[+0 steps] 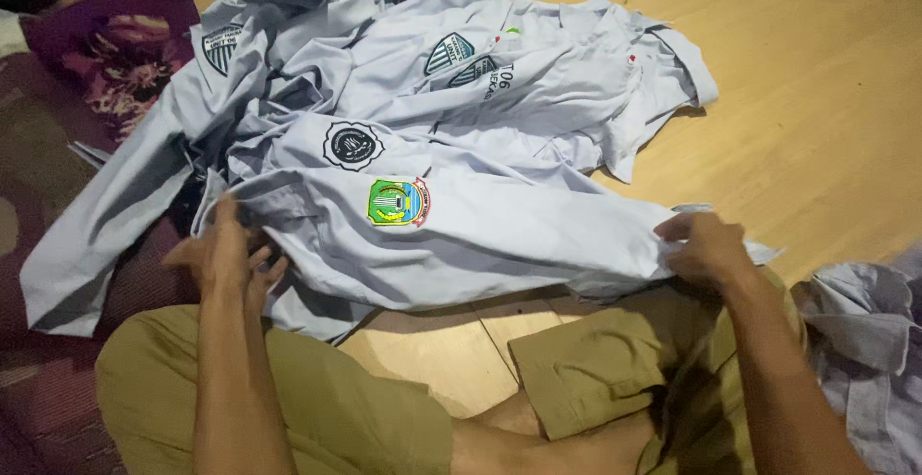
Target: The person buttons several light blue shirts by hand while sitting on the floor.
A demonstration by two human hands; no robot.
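Wooden floor: sleeve stretched left-right between both hands.

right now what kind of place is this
Probably a home floor: pale shirts heaped on wooden floorboards, a patterned purple rug at the side, and a seated person pressing both hands on one shirt.

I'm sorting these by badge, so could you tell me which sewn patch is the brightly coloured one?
The green-and-yellow shield patch on the sleeve stretched between both hands; the other patches are dark and white.
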